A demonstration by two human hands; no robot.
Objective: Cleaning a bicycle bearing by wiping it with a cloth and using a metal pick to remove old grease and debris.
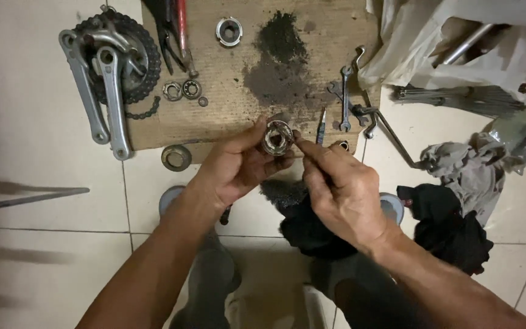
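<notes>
My left hand [235,164] grips a round metal bearing cup [276,137] between thumb and fingers, its hollow side facing up. My right hand [339,189] is closed on a thin pointed tool [320,127], with its fingertips pinched at the cup's right rim. Both hands hover over the near edge of a brown cardboard sheet [226,116] lying on the tiled floor. What is inside the cup is too small to make out.
On the cardboard lie a crankset with chainring [108,61], pliers [175,33], a threaded cup [229,30], two small bearing rings [182,90], spanners [348,91] and a dark grease stain [281,61]. A metal ring [176,157] sits on the tiles. Dark rags [445,225] and plastic bags [458,42] lie right.
</notes>
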